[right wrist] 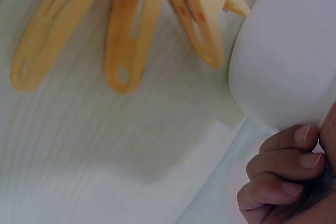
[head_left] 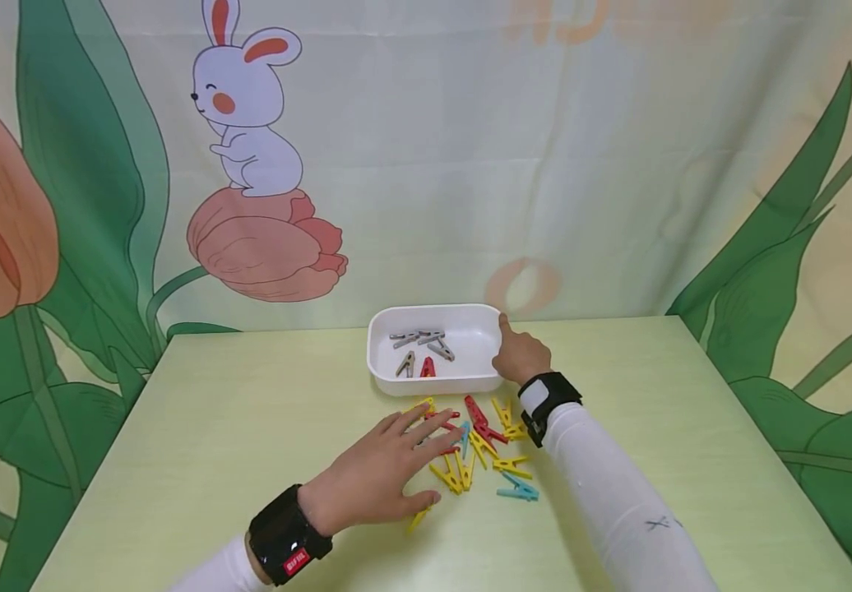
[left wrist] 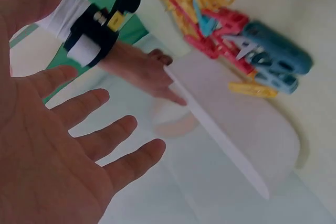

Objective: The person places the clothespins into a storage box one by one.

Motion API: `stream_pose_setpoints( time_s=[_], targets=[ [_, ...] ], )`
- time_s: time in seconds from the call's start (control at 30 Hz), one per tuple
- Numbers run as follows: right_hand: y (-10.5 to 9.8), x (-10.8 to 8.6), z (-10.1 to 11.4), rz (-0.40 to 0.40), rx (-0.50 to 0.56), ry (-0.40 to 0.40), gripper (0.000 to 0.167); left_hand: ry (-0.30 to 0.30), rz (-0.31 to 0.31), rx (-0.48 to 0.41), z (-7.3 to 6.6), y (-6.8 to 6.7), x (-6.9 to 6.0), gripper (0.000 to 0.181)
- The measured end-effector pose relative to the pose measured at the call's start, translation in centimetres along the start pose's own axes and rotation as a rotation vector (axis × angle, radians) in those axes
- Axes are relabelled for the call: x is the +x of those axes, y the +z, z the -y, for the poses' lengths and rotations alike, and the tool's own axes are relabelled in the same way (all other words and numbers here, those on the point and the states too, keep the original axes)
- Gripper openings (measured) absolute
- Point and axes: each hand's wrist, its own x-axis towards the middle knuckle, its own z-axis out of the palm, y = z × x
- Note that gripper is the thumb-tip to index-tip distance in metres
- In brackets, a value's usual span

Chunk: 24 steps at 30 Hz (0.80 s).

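A white plastic basin [head_left: 437, 385] stands near the table's far edge, holding several grey clothespins [head_left: 441, 350] and a red clothespin [head_left: 428, 367]. My right hand [head_left: 524, 355] grips its right end, index finger along the rim; in the right wrist view, the other fingers [right wrist: 286, 166] are curled beside the basin's corner. My left hand [head_left: 377, 473], palm down with fingers spread, is over the left side of a loose pile of yellow clothespins [head_left: 463, 470], red clothespins [head_left: 476, 413] and blue clothespins [head_left: 518, 487]. It holds nothing and hides part of the pile.
The pale green table [head_left: 248, 411] stretches left and right of the pile. Behind it hangs a printed curtain [head_left: 426, 164] with a rabbit and tulips. In the right wrist view, yellow clothespins [right wrist: 126, 40] lie close to the basin's front wall.
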Motion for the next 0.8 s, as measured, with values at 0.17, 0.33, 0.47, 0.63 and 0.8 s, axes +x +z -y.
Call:
stream_pose_setpoints(
  time_s=[0.17,0.33,0.47,0.63,0.8],
  targets=[
    [-0.1,-0.1,0.1,0.001,0.004,0.009,0.082,-0.021,0.089,-0.054,-0.5,1.7,-0.7,0.079],
    [-0.1,-0.2,0.1,0.006,0.008,0.015,0.082,-0.026,0.152,-0.076,-0.9,3.5,-1.1,0.075],
    [-0.1,-0.2,0.1,0.008,0.007,0.015,0.082,0.000,0.166,-0.072,-1.1,4.6,-1.5,0.072],
    [-0.1,-0.2,0.2,0.009,0.012,0.012,0.082,0.003,0.187,-0.071,-1.3,5.5,-1.8,0.067],
    [-0.1,-0.2,0.2,0.009,0.013,0.017,0.082,0.022,0.166,-0.016,-1.3,6.2,-1.9,0.054]
  ],
)
